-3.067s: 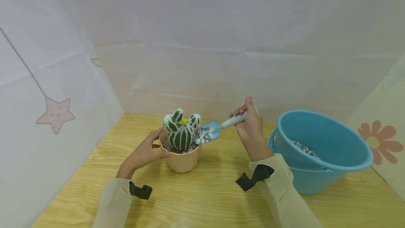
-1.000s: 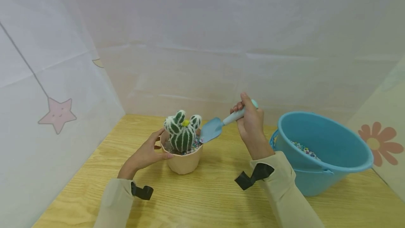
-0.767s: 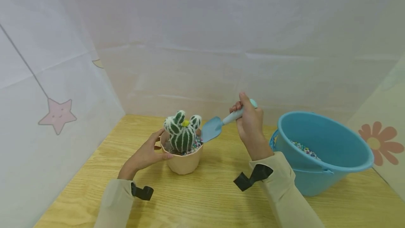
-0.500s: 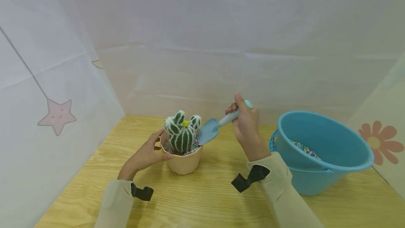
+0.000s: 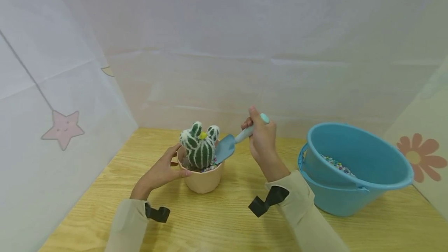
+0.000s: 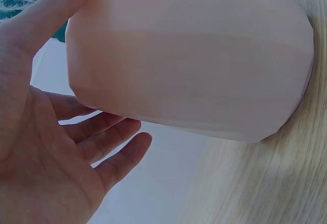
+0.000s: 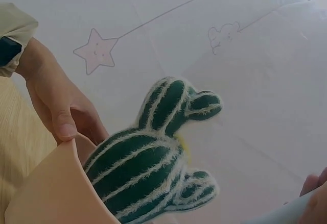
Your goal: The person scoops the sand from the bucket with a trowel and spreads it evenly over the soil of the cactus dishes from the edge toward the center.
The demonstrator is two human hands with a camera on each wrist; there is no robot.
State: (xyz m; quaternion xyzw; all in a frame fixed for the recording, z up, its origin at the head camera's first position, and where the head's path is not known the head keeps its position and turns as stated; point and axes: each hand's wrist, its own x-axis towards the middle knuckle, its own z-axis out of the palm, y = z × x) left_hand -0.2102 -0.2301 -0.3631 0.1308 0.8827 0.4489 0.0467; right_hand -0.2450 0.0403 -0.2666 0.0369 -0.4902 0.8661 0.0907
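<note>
A peach flowerpot (image 5: 203, 183) stands upright on the wooden table, holding a green cactus (image 5: 201, 154) with white fuzzy ribs and a yellow flower. My left hand (image 5: 160, 173) grips its left rim, thumb at the front and fingers behind; the left wrist view shows the thumb and fingers around the pot wall (image 6: 194, 55). Wrapped round the pale handle of a small blue trowel (image 5: 225, 148) is my right hand (image 5: 263, 139). The blade tips down inside the right rim, beside the cactus. Colourful pebbles (image 5: 210, 167) lie at the cactus's base, partly hidden by the blade.
On the right of the table (image 5: 210, 224) stands a large blue bucket (image 5: 339, 197), with more colourful pebbles (image 5: 337, 165) inside. Its handle hangs down at the side. Pale printed sheets (image 5: 224, 69) enclose the table behind and at both sides.
The pebbles heaped on the trowel have gone into the pot's right side. My right hand has since moved left, bringing the blade closer to the cactus. My left hand stays on the rim.
</note>
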